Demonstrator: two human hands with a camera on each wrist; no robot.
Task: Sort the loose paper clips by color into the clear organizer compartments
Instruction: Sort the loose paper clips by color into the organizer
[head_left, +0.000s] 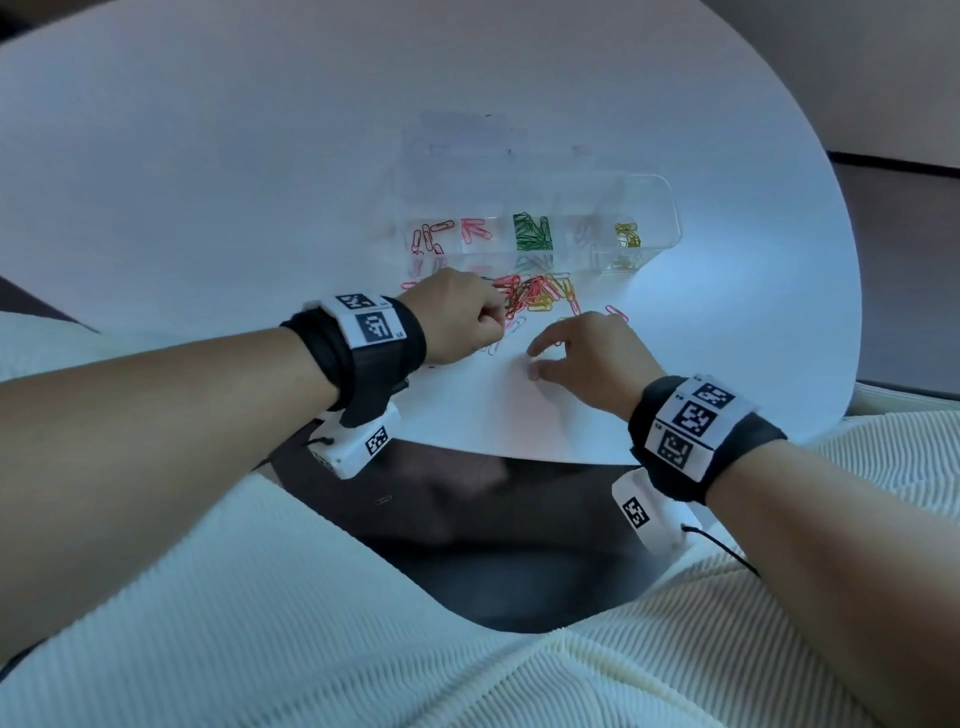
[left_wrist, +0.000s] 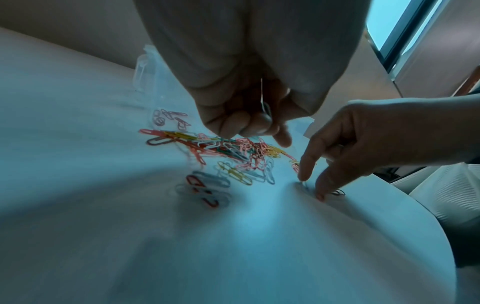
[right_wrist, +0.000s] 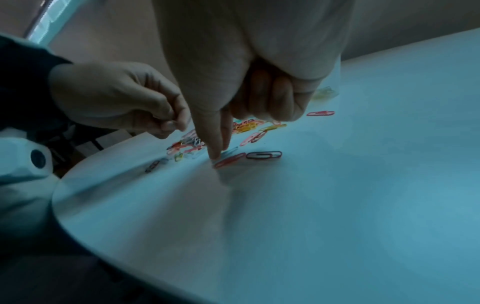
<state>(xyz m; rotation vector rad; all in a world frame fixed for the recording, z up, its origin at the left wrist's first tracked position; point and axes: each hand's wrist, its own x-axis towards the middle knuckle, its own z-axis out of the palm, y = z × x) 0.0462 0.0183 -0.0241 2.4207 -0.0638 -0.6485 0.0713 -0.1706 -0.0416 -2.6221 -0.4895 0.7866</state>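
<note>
2 hands work at a round white desk (head_left: 208, 156), both at the loose heap of paper clips (head_left: 535, 296) lying on the near side of the clear organizer (head_left: 540, 228). Organizer compartments along the front row, left to right: red clips (head_left: 428, 236), pink clips (head_left: 475, 231), green clips (head_left: 532, 234), 1 compartment with pale clips hard to make out, yellow clips (head_left: 627, 235). Heap is mixed: red, pink, yellow, green, white, touching and overlapping, with a few strays apart from it. Left hand (head_left: 460, 317) hovers at the heap's left edge, fingers curled tight; the left wrist view shows a thin pale clip (left_wrist: 262, 98) inside that curled grip, colour not certain. Right hand (head_left: 587, 358) sits just right of the left hand, near the desk's front edge, grip narrow: forefinger and thumb stretched down to the desk, other fingers folded back. Right wrist view shows its fingertips (right_wrist: 215, 155) touching the surface at the end of 1 red clip (right_wrist: 230, 160), a darker red clip (right_wrist: 263, 155) just beside it. Whether that clip is pinched yet, cannot tell. 1 lone red clip (right_wrist: 320, 113) lies well apart to the right.
</note>
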